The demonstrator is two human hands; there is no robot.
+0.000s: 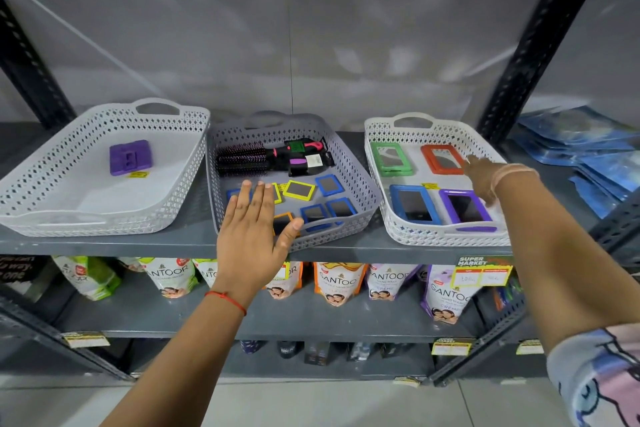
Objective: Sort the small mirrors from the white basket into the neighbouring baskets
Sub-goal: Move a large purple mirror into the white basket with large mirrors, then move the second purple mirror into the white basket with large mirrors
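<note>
Hovering flat and empty, left hand (254, 232) has the small mirrors (299, 189) just beyond its fingertips; right hand (483, 180), open too, sits further off

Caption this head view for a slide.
Left hand hovers over small mirrors; right hand reaches into right basket.

Left hand (250, 225) hovers flat over grey basket (360, 191); right hand (483, 180) seemingly inside white basket (384, 135).

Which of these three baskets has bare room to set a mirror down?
The left basket is mostly bare around its purple mirror. The right basket has only a strip between its four big mirrors. The middle basket is crowded with brushes and small mirrors.
</note>
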